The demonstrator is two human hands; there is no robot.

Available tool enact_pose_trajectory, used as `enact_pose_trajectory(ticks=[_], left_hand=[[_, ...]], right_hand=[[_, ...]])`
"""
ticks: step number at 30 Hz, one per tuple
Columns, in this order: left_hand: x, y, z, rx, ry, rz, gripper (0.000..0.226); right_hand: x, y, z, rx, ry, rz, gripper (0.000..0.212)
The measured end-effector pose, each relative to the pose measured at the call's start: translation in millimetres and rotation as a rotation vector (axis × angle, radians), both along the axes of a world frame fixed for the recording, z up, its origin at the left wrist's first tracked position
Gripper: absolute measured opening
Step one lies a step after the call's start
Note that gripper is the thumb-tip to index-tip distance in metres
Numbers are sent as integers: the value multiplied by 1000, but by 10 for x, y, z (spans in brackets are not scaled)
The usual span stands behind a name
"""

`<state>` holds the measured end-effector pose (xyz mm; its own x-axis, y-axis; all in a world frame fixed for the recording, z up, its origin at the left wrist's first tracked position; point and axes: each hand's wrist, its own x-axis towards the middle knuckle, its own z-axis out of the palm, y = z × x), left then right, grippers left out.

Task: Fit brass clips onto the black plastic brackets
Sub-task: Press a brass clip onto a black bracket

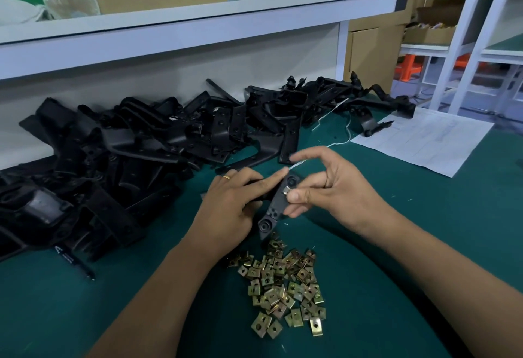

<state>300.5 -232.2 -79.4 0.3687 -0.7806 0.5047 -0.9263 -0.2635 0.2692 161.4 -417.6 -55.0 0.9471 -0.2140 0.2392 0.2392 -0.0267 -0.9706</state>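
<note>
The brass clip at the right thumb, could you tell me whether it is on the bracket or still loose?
On. The clip sits over the edge of the bracket, right hand thumb pressing it; full seating cannot be told.

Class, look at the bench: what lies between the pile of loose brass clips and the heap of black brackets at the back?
In the head view: both hands, left hand and right hand, holding one bracket.

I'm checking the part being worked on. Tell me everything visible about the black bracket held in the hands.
The black bracket is a flat, matte plastic strip with a round boss near each end. It is held tilted above the green mat. The left hand grips its left side; the right hand presses a brass clip onto its right edge.
</note>
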Motion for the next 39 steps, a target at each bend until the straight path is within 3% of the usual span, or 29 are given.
enact_pose_trajectory(ticks=[2, 6, 10, 16, 26, 34, 39], left_hand=[[0, -12, -15, 12, 22, -54, 79], [37, -35, -54, -11, 158, -89, 59], [18, -11, -30, -57, 119, 30, 72], [2, 11, -10, -71, 17, 124, 83], [51, 14, -16, 4, 126, 64, 88], [54, 0, -17, -17, 164, 116, 84], [63, -2, -27, 16, 144, 107, 85]], right_hand=[[-51, -36, 15, -79, 23, 81, 55], [-36, 4, 43, -177, -9, 79, 35], [2, 70, 65, -221, -81, 21, 38], [36, 169, 27, -108, -101, -244, 29], [-50, 12, 158, -619, 45, -221, 32], [-33, 50, 121, -250, 50, -184, 25], [-25, 39, 90, -202, 43, -182, 22]])
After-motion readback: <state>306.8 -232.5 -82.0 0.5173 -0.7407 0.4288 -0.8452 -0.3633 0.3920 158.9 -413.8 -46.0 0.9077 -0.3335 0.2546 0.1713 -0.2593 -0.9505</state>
